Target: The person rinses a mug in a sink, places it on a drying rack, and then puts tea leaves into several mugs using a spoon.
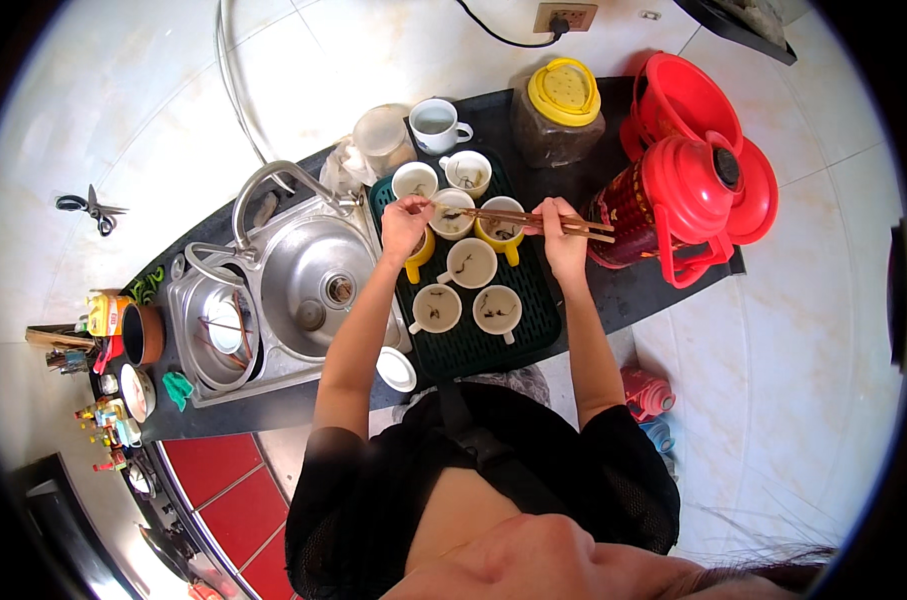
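My right hand (561, 240) is closed round a set of brown wooden chopsticks (508, 215), which point left across the cups. At their tips, over the middle cup (451, 226), my left hand (403, 225) has its fingers pinched together. What they pinch is too small to tell. Several cups with dark leaf bits inside stand upright on a dark green slatted tray (443, 355). One white cup (471, 263) is just below the chopsticks. A cup with a yellow outside (503, 240) sits by my right hand, and another yellow one (420, 258) is partly hidden by my left wrist.
Left of the tray is a steel double sink (308, 275) with a curved tap (263, 190). A yellow-lidded jar (563, 105), a red thermos flask (663, 200) and red basins (693, 95) stand back right. A white lid (396, 370) lies near the front edge.
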The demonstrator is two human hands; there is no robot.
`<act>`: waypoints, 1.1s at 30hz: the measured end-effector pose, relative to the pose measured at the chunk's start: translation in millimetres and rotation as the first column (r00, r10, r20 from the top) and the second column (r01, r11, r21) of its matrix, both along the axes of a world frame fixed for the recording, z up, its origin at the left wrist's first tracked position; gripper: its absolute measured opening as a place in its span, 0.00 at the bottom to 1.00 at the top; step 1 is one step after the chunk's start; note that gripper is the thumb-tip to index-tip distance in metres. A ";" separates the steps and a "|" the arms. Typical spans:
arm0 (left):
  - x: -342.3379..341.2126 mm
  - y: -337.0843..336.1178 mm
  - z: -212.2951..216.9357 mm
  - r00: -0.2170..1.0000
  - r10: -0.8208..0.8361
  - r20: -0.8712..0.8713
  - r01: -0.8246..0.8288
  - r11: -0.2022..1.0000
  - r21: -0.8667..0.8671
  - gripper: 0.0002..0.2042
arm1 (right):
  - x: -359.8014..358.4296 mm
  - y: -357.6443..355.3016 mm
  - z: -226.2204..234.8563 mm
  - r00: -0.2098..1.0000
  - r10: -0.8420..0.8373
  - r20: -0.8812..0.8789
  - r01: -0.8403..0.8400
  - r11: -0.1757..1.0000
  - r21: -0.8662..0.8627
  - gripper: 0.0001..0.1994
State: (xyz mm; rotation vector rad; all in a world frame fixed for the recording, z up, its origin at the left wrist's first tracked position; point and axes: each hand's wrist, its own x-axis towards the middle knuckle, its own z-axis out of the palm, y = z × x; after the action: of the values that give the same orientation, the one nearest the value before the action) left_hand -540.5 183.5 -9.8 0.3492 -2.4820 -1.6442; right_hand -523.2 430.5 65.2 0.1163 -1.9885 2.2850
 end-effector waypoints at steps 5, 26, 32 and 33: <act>3.4 6.5 9.1 0.999 -0.031 0.045 0.032 0.999 -0.038 0.08 | 7.8 17.6 2.4 0.985 0.048 0.164 -0.018 0.984 -0.178 0.14; 6.1 21.1 22.6 0.990 -0.136 0.034 0.140 0.932 -0.336 0.08 | -11.2 18.3 -15.8 0.996 0.021 -0.088 0.028 0.857 0.515 0.07; 7.4 23.8 33.8 0.993 -0.098 0.061 0.112 0.948 -0.299 0.08 | -17.5 0.6 -34.7 0.995 0.012 -0.104 0.053 0.800 0.597 0.07; 7.2 25.9 35.1 0.993 -0.095 0.073 0.112 0.950 -0.292 0.08 | -18.7 1.5 -37.2 0.995 -0.003 -0.102 0.065 0.792 0.607 0.07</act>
State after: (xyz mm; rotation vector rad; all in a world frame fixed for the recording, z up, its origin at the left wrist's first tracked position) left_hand -533.3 209.4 25.3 0.2352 -2.7804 -1.2807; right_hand -541.9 432.0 28.0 0.2335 -2.5638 1.4845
